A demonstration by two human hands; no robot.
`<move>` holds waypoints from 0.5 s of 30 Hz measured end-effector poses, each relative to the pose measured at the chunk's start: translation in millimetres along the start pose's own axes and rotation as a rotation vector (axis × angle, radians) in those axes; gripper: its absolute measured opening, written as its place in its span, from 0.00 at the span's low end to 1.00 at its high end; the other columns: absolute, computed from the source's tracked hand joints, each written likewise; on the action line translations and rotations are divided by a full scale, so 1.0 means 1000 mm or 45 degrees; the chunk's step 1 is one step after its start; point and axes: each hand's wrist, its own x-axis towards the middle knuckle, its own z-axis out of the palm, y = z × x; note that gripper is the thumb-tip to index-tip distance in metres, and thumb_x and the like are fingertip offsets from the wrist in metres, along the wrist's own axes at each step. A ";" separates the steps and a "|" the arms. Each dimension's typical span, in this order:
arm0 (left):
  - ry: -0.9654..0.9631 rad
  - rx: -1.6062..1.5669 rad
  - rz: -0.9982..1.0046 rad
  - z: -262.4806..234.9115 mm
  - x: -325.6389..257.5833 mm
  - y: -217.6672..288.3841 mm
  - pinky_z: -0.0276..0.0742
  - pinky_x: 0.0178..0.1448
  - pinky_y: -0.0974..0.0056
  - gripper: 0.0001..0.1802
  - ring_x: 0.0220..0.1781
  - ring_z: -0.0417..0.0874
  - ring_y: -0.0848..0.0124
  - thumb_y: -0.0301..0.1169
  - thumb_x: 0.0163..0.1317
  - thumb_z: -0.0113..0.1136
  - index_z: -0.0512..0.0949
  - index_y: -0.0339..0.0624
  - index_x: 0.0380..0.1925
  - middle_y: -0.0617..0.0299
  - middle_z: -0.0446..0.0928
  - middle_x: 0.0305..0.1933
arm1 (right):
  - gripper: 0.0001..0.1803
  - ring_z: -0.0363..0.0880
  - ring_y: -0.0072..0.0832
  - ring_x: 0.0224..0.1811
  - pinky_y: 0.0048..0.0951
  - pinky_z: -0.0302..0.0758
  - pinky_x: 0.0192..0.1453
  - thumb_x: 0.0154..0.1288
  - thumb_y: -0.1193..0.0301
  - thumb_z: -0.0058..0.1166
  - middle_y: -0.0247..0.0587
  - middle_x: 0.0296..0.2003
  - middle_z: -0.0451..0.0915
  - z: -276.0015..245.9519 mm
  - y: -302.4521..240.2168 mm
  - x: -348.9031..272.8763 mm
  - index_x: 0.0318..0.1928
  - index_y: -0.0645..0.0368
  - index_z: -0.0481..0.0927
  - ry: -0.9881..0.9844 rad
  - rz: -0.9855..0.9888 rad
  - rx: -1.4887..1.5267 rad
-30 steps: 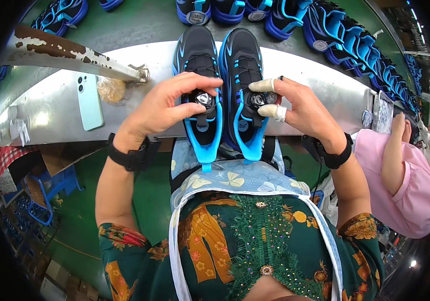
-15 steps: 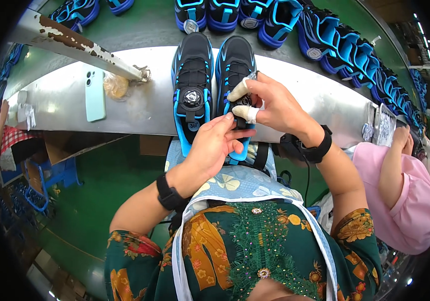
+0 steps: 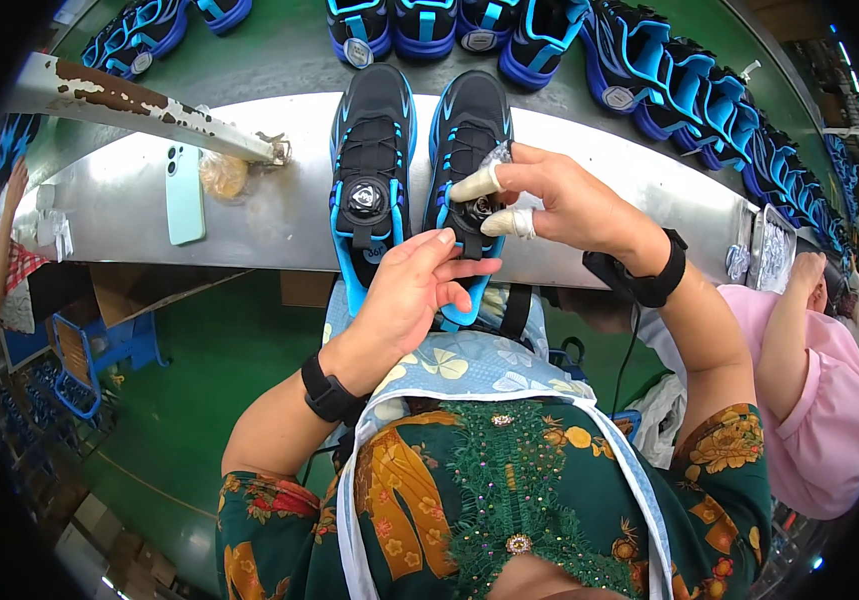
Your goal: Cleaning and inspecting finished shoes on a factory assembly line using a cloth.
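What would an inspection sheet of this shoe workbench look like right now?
Surface: shiny metal bench, rusty bar across its left end.
Job's things: black-and-blue pair; left shoe untouched; right shoe being worked on around its round dial.
Clutter: pale green phone, small bag, foil tray.
Hands: right hand, taped fingers, on the right shoe's dial; left hand at its heel. Both wear black wristbands.
Cables: thin dark cord below the right wrist.
Surroundings: rows of matching shoes on a green belt; a person in pink at the right.
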 end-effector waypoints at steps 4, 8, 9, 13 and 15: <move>0.036 -0.047 -0.017 0.003 0.001 -0.001 0.80 0.29 0.69 0.15 0.58 0.82 0.58 0.35 0.75 0.48 0.74 0.35 0.50 0.55 0.80 0.50 | 0.23 0.80 0.42 0.33 0.37 0.77 0.38 0.53 0.65 0.70 0.46 0.31 0.78 0.007 -0.009 -0.006 0.50 0.56 0.81 0.110 -0.009 -0.419; 0.010 -0.026 -0.002 0.004 0.001 -0.001 0.80 0.29 0.69 0.15 0.57 0.82 0.59 0.35 0.75 0.48 0.74 0.35 0.49 0.56 0.79 0.50 | 0.20 0.80 0.44 0.32 0.40 0.76 0.35 0.53 0.63 0.68 0.45 0.27 0.77 0.006 -0.020 -0.010 0.45 0.57 0.81 0.145 0.077 -0.372; -0.004 -0.006 0.009 0.004 0.002 -0.001 0.80 0.30 0.69 0.15 0.57 0.83 0.59 0.35 0.75 0.47 0.74 0.35 0.49 0.56 0.79 0.50 | 0.18 0.80 0.44 0.31 0.41 0.76 0.34 0.53 0.64 0.68 0.44 0.26 0.77 0.009 -0.019 -0.009 0.41 0.58 0.79 0.157 0.076 -0.480; -0.002 0.043 0.040 0.009 0.002 0.000 0.79 0.31 0.69 0.15 0.56 0.83 0.59 0.36 0.75 0.47 0.74 0.34 0.49 0.55 0.78 0.51 | 0.14 0.79 0.45 0.31 0.43 0.75 0.33 0.54 0.66 0.65 0.44 0.25 0.76 0.008 -0.030 0.001 0.32 0.59 0.73 0.127 0.052 -0.708; 0.040 0.125 0.030 0.012 -0.001 0.003 0.79 0.32 0.68 0.15 0.55 0.83 0.59 0.35 0.75 0.47 0.74 0.34 0.48 0.55 0.78 0.51 | 0.15 0.79 0.46 0.31 0.43 0.75 0.34 0.55 0.66 0.65 0.44 0.25 0.76 0.005 -0.037 0.006 0.31 0.60 0.73 0.085 0.024 -0.785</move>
